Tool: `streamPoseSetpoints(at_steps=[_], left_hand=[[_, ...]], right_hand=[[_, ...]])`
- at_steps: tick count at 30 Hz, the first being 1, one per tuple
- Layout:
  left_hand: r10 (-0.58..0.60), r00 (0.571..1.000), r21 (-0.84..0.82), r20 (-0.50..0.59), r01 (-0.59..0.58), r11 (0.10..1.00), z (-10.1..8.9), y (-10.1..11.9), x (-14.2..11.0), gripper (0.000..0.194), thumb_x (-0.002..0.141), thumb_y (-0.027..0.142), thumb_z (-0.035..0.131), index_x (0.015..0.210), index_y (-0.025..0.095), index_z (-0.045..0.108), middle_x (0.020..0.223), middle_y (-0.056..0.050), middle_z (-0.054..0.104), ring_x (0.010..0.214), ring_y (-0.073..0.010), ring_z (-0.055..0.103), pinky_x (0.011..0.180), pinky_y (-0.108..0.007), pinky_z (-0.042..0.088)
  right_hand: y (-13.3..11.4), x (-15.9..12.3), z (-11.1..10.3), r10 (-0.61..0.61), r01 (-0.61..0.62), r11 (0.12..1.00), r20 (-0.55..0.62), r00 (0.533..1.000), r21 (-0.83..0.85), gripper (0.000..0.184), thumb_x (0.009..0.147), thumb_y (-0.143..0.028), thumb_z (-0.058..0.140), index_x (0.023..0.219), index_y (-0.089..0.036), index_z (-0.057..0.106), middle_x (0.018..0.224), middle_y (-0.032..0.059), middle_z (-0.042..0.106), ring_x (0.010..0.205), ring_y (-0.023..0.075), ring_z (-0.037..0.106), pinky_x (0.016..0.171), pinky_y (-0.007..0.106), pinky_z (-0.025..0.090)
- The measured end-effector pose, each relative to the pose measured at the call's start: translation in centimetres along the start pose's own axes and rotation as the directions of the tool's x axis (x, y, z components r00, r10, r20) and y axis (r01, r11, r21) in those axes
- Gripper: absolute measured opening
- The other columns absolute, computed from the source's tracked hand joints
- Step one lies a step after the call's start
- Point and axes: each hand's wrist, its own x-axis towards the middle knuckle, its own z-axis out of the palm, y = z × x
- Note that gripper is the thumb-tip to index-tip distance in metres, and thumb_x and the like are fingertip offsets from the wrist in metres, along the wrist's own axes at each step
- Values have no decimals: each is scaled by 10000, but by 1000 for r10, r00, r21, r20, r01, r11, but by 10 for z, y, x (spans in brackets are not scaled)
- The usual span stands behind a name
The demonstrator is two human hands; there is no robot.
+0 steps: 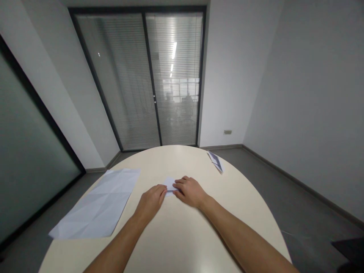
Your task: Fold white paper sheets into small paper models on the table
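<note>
Nearest, bare forearms reach over a smooth, cream-coloured bench (170,242) with a broad, rounded far edge and a soft sheen on its surface. The left hand (152,198) is nearly closed, fingers together and tips on the left edge of a small folded paper (170,182). The right hand (190,190) is loosely curled, its fingers a little apart and resting on the paper's right part; whether they pinch it cannot be told. The paper is white and matt, lying on the bench between the two hands, with a straight crosswise fold line and a narrower part towards the far side.

To the left, a large white sheet (96,208) lies almost flat, crossed by creases that run straight and diagonally; its near left corner juts past the bench's edge. Farther off, near the right far rim, sits a slim, pointed piece of folded paper (216,162), with layered flaps and shaded faces.

Beyond the bench stretch a dull grey floor (256,170) and plain, pale walls (239,76), one bearing a small rectangular plate (228,132) low down. Dark-framed glass panels (139,83) show fine horizontal blinds and bright reflections.
</note>
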Motion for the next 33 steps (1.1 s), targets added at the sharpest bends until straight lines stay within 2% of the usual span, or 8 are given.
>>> streamPoseSetpoints(at_steps=[5,11,20,28,33], left_hand=[[14,999,-17,-30,-15,1000,0,-1,-1,263,1009,262,407,1033,241,668,1058,-33,738,1001,-191,680,910,-327,535],[35,994,2,-99,-35,999,3,-5,-2,220,976,313,488,1093,245,662,1096,-50,731,1022,-214,671,928,-355,531],[-55,968,1,-245,57,998,4,-8,-1,254,945,245,479,1135,218,646,1140,-73,711,1086,-253,643,974,-418,530],[-88,963,-34,-253,82,996,11,-14,0,338,966,228,418,1167,235,690,1128,-54,748,1035,-232,693,957,-410,559],[-45,964,-21,-263,41,999,8,-11,-1,339,958,209,438,1189,251,683,1158,-38,745,1054,-223,696,963,-399,561]], right_hand=[[1,1,0,0,0,1000,-5,1000,9,298,1019,-305,448,1162,-231,699,1103,73,718,1050,228,599,889,330,436],[2,2,2,48,-47,998,-23,999,28,342,1038,-323,406,1229,-253,681,1117,67,736,1027,222,629,898,326,460],[3,2,4,175,-171,983,-77,982,62,366,1028,-298,400,1326,-270,611,1248,46,705,1104,230,639,904,331,494],[6,4,5,51,-51,999,-195,980,8,352,1021,-244,431,1319,-222,618,1320,78,663,1164,236,597,985,367,472],[5,3,7,34,-33,999,-193,981,12,342,1010,-215,442,1296,-246,626,1310,64,670,1187,219,603,995,352,478]])
